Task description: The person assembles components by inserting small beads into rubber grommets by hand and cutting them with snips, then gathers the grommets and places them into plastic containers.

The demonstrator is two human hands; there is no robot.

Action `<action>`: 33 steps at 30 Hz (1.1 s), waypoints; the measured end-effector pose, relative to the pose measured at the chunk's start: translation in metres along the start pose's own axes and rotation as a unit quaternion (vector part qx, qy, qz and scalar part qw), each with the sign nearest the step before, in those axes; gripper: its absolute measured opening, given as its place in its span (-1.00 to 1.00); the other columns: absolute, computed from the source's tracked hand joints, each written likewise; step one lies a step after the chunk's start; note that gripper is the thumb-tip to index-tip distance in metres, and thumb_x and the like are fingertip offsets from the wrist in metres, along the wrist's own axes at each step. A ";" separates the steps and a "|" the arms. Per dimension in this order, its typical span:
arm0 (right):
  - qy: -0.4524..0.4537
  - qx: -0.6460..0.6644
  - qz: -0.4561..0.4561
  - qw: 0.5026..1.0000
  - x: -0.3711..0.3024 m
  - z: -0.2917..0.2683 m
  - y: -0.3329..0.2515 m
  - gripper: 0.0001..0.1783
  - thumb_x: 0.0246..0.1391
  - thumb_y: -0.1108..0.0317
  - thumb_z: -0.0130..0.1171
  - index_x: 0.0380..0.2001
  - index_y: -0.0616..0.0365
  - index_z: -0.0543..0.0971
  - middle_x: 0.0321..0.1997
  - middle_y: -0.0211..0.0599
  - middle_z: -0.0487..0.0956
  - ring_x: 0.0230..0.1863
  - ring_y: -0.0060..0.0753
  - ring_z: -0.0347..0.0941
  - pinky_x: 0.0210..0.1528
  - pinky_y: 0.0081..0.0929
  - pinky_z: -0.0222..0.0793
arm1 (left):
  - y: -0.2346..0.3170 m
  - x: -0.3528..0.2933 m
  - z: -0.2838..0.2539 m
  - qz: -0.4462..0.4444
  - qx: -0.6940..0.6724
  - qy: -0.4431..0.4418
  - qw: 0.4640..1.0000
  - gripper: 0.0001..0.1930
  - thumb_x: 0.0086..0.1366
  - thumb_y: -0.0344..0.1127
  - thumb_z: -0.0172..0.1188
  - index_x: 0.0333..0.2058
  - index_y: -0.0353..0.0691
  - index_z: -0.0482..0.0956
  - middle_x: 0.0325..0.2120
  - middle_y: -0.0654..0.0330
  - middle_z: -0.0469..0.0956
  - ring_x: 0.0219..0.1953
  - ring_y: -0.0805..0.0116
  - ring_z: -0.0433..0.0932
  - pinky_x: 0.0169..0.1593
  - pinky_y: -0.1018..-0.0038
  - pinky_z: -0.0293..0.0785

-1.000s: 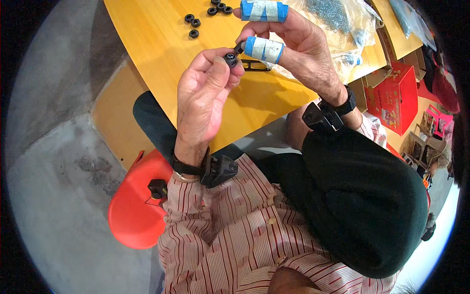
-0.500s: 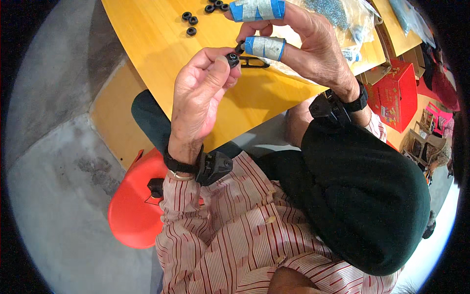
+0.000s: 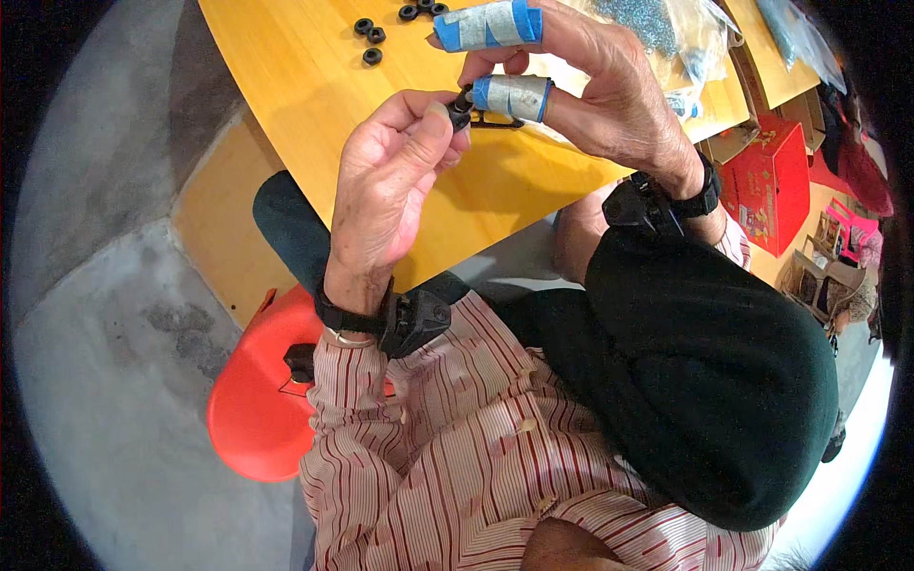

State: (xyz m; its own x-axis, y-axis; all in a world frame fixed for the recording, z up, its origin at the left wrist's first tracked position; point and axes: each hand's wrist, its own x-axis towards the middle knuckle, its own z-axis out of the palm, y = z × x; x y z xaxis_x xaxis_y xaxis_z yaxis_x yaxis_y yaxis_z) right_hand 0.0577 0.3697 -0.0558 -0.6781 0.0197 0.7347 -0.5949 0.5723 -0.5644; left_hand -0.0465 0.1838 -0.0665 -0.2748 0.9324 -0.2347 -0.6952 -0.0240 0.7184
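Ring [image 3: 459, 120] pinched in our left hand [image 3: 386, 181], black piece [image 3: 464, 96] pinched in our right hand [image 3: 614, 100], bag [image 3: 687, 21] of bluish bits [image 3: 640, 23], red box [image 3: 779, 186]

Held pieces [image 3: 459, 121] and loose rings [image 3: 372, 57] are black, tabletop [image 3: 305, 105] yellow, finger tape [image 3: 519, 98] blue and grey, shirt [image 3: 457, 428] red-striped.

Table [image 3: 314, 105] smooth, glossy wood; held black piece [image 3: 459, 120] plastic-looking.

Red carton [image 3: 783, 181] at right; orange-red stool [image 3: 249, 419], grey floor [image 3: 114, 400] left.
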 end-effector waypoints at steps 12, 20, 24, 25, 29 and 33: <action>-0.025 -0.153 -0.050 0.987 0.006 0.004 -0.007 -0.63 -0.06 0.57 0.18 -0.11 0.18 0.49 -0.39 -0.20 0.49 -0.36 -0.22 0.48 -0.34 -0.43 0.43 | 0.000 -0.001 0.001 0.002 0.021 0.041 0.999 -0.77 0.33 -0.33 0.08 -0.13 -0.34 0.44 -0.35 0.25 0.50 -0.29 0.55 0.44 -0.15 0.62 0.32; -0.023 -0.189 -0.089 0.978 0.006 0.005 -0.003 -0.63 -0.10 0.57 0.20 -0.14 0.18 0.47 -0.43 -0.19 0.45 -0.43 -0.22 0.42 -0.45 -0.42 0.36 | 0.002 0.000 0.001 0.004 0.050 0.044 0.998 -0.78 0.31 -0.35 0.10 -0.14 -0.34 0.44 -0.39 0.24 0.52 -0.33 0.55 0.47 -0.17 0.63 0.34; -0.021 -0.198 -0.113 0.973 -0.003 0.004 0.005 -0.63 -0.15 0.57 0.22 -0.18 0.18 0.46 -0.45 -0.18 0.43 -0.45 -0.22 0.37 -0.47 -0.40 0.28 | 0.006 -0.003 0.006 0.019 0.108 0.047 0.993 -0.79 0.28 -0.43 0.10 -0.13 -0.37 0.43 -0.37 0.22 0.53 -0.31 0.54 0.48 -0.17 0.62 0.36; -0.030 -0.223 -0.115 0.968 -0.002 0.006 0.005 -0.62 -0.18 0.57 0.23 -0.20 0.18 0.46 -0.45 -0.18 0.42 -0.44 -0.21 0.35 -0.46 -0.40 0.26 | 0.008 -0.004 0.007 0.021 0.137 0.047 0.989 -0.79 0.28 -0.45 0.09 -0.13 -0.38 0.43 -0.37 0.21 0.53 -0.30 0.53 0.49 -0.16 0.62 0.36; -0.115 -0.117 0.162 0.973 0.015 -0.001 -0.035 -0.58 -0.26 0.58 0.22 -0.21 0.17 0.47 -0.43 -0.18 0.42 -0.42 -0.19 0.31 -0.42 -0.37 0.23 | 0.013 -0.005 0.008 0.030 0.251 0.058 0.966 -0.81 0.28 -0.48 0.06 -0.14 -0.41 0.44 -0.38 0.20 0.54 -0.30 0.53 0.50 -0.17 0.62 0.39; -0.059 -0.217 -0.145 0.964 0.006 0.006 0.004 -0.56 -0.27 0.61 0.18 -0.18 0.17 0.47 -0.44 -0.20 0.43 -0.44 -0.19 0.31 -0.40 -0.36 0.23 | 0.010 -0.005 0.011 0.050 0.280 0.066 0.957 -0.82 0.29 -0.48 0.05 -0.16 -0.41 0.45 -0.39 0.19 0.55 -0.33 0.53 0.50 -0.19 0.63 0.40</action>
State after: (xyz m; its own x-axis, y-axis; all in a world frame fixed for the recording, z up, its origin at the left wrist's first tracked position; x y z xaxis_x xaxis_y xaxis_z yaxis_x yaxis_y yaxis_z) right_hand 0.0490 0.3673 -0.0562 -0.5708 -0.2716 0.7749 -0.5480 0.8288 -0.1131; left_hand -0.0448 0.1828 -0.0514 -0.4278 0.8811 -0.2014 -0.2072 0.1212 0.9707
